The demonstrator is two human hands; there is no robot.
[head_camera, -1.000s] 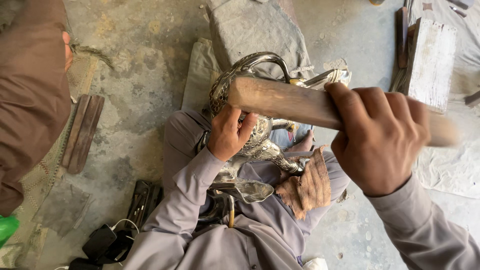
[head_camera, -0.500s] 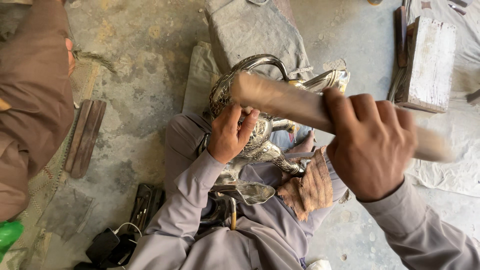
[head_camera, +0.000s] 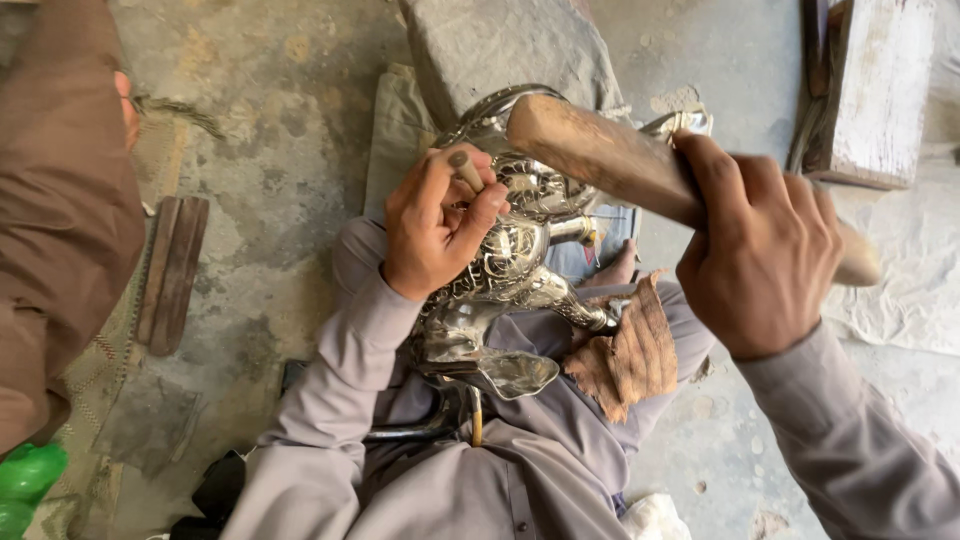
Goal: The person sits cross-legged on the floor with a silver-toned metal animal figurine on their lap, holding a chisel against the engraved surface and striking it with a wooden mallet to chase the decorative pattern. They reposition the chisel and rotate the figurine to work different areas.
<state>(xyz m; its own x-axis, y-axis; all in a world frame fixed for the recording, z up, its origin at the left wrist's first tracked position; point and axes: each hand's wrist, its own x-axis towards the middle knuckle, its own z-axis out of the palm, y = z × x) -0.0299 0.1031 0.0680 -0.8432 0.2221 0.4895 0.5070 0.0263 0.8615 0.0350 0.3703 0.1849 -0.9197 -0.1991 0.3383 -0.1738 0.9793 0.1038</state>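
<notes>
Wooden block (head_camera: 880, 90) on concrete floor (head_camera: 290, 130), flat wooden slats (head_camera: 172, 272), green plastic bottle (head_camera: 25, 480), brown-sleeved co-worker (head_camera: 55, 220).

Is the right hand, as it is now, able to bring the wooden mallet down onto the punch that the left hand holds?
Probably yes. The right hand grips the wooden mallet, whose head hangs just beside the punch in the left hand; nothing lies between them.

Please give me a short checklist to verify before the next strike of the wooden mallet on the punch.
1. Left hand grips the punch: ok.
2. Punch tip seated on the silver vessel: cannot tell, fingers hide it.
3. Right hand closed around the wooden mallet: ok.
4. Mallet head above the punch top: ok.
5. Vessel steady on the lap: cannot tell.
6. Other person's sleeve away from the swing: ok.
</notes>
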